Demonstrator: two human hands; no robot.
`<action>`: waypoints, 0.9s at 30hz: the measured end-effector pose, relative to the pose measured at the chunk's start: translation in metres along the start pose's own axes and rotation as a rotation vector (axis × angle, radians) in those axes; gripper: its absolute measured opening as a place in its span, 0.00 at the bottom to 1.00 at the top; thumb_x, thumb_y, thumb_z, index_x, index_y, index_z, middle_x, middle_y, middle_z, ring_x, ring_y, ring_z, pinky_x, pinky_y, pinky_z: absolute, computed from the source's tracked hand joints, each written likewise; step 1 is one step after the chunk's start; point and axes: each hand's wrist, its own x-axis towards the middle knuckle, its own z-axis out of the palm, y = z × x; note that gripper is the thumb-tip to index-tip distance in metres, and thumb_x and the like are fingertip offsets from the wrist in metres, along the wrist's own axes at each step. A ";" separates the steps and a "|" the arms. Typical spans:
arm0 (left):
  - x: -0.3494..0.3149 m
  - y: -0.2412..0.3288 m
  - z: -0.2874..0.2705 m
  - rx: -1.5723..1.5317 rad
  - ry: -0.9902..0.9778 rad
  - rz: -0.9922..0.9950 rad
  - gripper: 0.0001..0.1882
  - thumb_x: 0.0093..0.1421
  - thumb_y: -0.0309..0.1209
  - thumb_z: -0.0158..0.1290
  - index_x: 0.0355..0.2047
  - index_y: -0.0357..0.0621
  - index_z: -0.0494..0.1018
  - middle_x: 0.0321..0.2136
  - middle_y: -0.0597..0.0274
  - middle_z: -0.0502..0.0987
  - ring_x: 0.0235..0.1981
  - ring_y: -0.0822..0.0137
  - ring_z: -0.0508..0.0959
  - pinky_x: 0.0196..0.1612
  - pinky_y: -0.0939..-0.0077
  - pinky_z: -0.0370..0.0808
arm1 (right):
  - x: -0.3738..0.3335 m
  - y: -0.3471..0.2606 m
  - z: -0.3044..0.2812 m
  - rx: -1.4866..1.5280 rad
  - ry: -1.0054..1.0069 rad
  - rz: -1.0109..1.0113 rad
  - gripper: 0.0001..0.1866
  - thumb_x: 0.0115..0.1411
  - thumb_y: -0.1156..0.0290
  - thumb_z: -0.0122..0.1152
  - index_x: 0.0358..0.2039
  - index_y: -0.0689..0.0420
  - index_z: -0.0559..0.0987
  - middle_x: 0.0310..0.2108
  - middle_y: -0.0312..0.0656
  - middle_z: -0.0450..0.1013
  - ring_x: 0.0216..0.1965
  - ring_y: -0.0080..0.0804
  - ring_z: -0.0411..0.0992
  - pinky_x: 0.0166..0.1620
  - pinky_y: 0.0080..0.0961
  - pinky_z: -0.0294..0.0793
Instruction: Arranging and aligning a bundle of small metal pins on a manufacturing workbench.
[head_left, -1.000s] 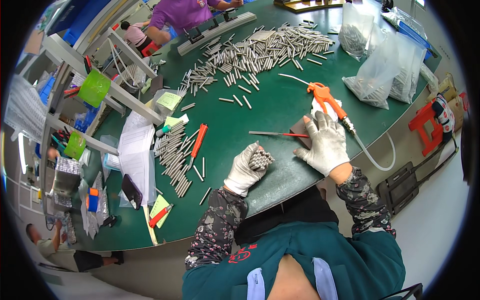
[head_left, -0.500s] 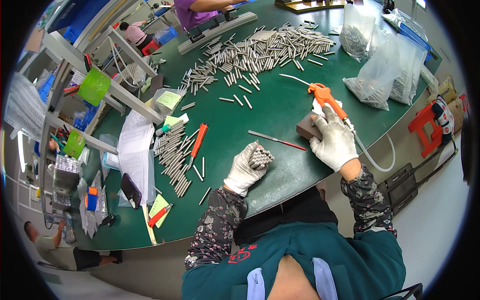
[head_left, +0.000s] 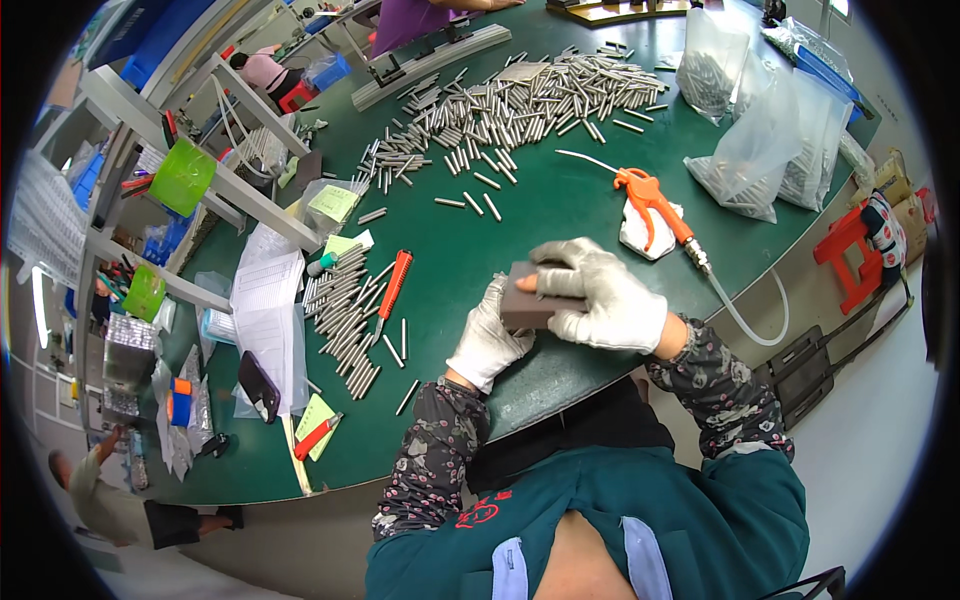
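Observation:
My left hand [head_left: 486, 340], in a white glove, is closed around a bundle of short metal pins near the table's front edge. That bundle is now hidden behind a brown rectangular block [head_left: 522, 310], which looks like a sanding block. My right hand [head_left: 618, 305], gloved with one bare fingertip showing, grips the block and holds it over the bundle's ends. An orange air blow gun [head_left: 650, 200] rests on a white cloth [head_left: 636, 236] beyond my right hand. To the left of my left hand lies a group of loose metal pins [head_left: 345, 310], beside an orange-handled tool [head_left: 396, 285].
A large heap of metal pins [head_left: 540, 100] spreads across the far green table [head_left: 450, 250]. Clear bags of pins [head_left: 740, 175] stand at right; the air hose [head_left: 735, 315] hangs over the edge. Papers [head_left: 268, 310], a phone [head_left: 259, 385] and a red cutter [head_left: 318, 437] lie left.
My right hand has moved left from beside the blow gun, bringing the brown block to the bundle in my left hand. The red-handled file on the table is now hidden.

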 end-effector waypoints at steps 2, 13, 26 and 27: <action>0.000 0.003 0.001 -0.132 -0.008 -0.033 0.29 0.44 0.18 0.54 0.48 0.41 0.59 0.36 0.63 0.73 0.36 0.72 0.75 0.40 0.81 0.72 | 0.008 0.017 0.000 -0.093 -0.028 0.036 0.22 0.41 0.68 0.55 0.41 0.57 0.77 0.47 0.52 0.66 0.48 0.47 0.63 0.53 0.35 0.62; -0.002 0.018 -0.004 0.186 -0.122 -0.096 0.27 0.44 0.19 0.54 0.46 0.41 0.61 0.36 0.61 0.74 0.38 0.70 0.76 0.41 0.79 0.74 | 0.017 0.026 -0.012 -0.339 -0.010 0.249 0.22 0.41 0.67 0.56 0.40 0.56 0.78 0.47 0.50 0.67 0.49 0.45 0.63 0.53 0.35 0.62; 0.000 0.013 -0.005 -0.113 -0.031 -0.126 0.30 0.41 0.18 0.56 0.48 0.40 0.60 0.37 0.61 0.73 0.39 0.72 0.75 0.43 0.80 0.72 | 0.010 0.020 0.003 -0.113 -0.032 -0.017 0.20 0.42 0.70 0.54 0.39 0.58 0.77 0.47 0.50 0.67 0.48 0.45 0.63 0.53 0.34 0.62; -0.002 0.015 -0.005 -0.112 -0.032 -0.125 0.30 0.41 0.18 0.56 0.48 0.40 0.60 0.37 0.61 0.73 0.39 0.72 0.75 0.43 0.80 0.72 | 0.012 0.022 -0.006 -0.367 -0.012 0.110 0.20 0.42 0.70 0.54 0.39 0.58 0.77 0.47 0.50 0.66 0.47 0.44 0.63 0.53 0.33 0.62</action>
